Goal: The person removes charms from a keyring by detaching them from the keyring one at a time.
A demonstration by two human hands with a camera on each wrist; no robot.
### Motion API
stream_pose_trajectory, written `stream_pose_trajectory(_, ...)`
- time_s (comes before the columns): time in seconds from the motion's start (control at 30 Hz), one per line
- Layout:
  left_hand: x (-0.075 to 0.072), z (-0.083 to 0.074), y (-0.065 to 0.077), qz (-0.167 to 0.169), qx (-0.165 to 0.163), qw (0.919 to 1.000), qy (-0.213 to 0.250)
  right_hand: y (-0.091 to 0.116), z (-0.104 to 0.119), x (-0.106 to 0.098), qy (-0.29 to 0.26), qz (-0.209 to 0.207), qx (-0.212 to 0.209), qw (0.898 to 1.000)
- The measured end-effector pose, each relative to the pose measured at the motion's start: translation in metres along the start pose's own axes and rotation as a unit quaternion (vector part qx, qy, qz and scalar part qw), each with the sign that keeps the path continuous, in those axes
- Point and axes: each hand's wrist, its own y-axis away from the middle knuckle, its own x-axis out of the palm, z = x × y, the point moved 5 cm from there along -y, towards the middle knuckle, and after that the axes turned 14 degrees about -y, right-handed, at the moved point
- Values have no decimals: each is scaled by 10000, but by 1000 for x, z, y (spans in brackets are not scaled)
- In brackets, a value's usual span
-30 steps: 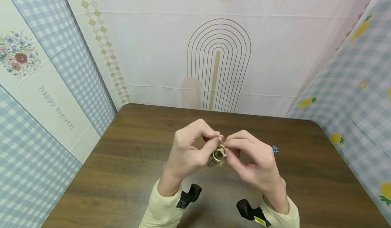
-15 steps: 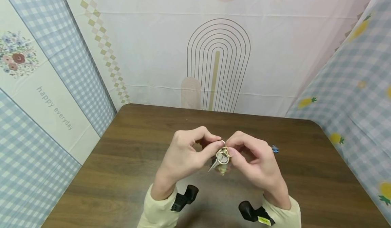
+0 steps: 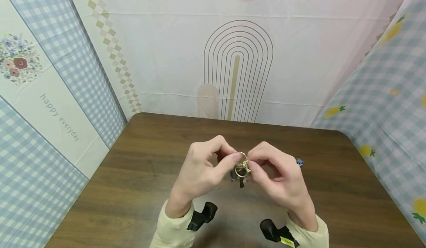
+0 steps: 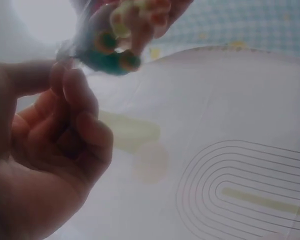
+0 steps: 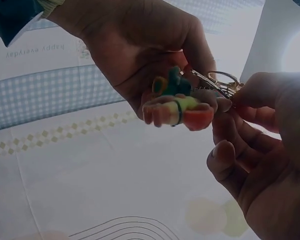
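1. The left hand (image 3: 200,171) pinches the thin metal ring (image 3: 244,155) between its thumb and index finger.
2. The right hand (image 3: 283,177) pinches the gold-toned fitting (image 3: 244,165) at its right-hand edge, the thumb in front and the index finger bent behind.
3. Ring and fitting are held together above the middle of the desk (image 3: 133,177), between the two hands, whose fingertips nearly meet.
4. A dark, narrow piece (image 3: 241,183) hangs below the fitting; the head view shows it too small to name.
5. The right wrist view shows two blurred charms in the bunch: a teal charm (image 5: 172,86) and, in front of it, an orange and yellow charm (image 5: 181,111).
6. On the desk, just beyond the right hand's knuckles, lies a small blue object (image 3: 300,162); what it is cannot be told.
7. Both arms wear pale yellow sleeves (image 3: 176,224), with a black wrist camera (image 3: 203,216) strapped at each cuff.
8. Behind the desk hangs a white cloth (image 3: 166,59) printed with a lined arch, flanked by blue-checked cloths (image 3: 382,111).
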Motion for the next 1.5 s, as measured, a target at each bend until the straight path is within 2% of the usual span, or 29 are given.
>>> stream_pose_trajectory(0.1,2,-1,-1,92,155,9998,-90,-4,6,0,225,9,-293,9993)
stream_pose_trajectory(0.2,4,-4,-3,184,520,9980,-292,-6,10,1,534,84,-420,9977)
stream_pose_trajectory(0.33,4,-8,-4,-31,1061,9935,-407,-6,14,4,1007,168,-477,9936)
stream_pose_trajectory(0.43,4,-9,-3,-208,1225,9914,-416,-6,16,5,1215,157,-507,9912)
stream_pose_trajectory(0.57,7,-8,-3,-218,1029,9934,-462,-7,18,6,1421,184,-485,9885)
stream_pose_trajectory(0.7,8,-1,-2,-4,329,9991,-257,-7,18,6,1574,282,-454,9861)
stream_pose_trajectory(0.77,10,2,-2,195,-59,9997,-148,-7,18,6,1647,315,-438,9849)
stream_pose_trajectory(0.83,12,4,-2,372,-284,9988,-142,-8,18,6,1679,305,-450,9843)
stream_pose_trajectory(0.87,12,4,-2,433,-295,9984,-195,-8,18,6,1690,291,-455,9841)
stream_pose_trajectory(0.93,12,2,-3,456,-49,9981,-407,-8,18,5,1747,266,-457,9832)
stream_pose_trajectory(1.07,9,-5,-5,45,835,9929,-848,-10,18,5,1802,219,-501,9821)
stream_pose_trajectory(1.13,8,-8,-5,-171,1053,9897,-959,-10,18,6,1804,214,-501,9821)
stream_pose_trajectory(1.23,8,-6,-4,-262,788,9930,-843,-10,18,6,1764,219,-470,9829)
stream_pose_trajectory(1.4,10,1,-3,36,-216,9988,-440,-8,18,6,1785,232,-433,9827)
stream_pose_trajectory(1.5,12,2,-2,276,-325,9978,-507,-8,18,6,1833,225,-448,9818)
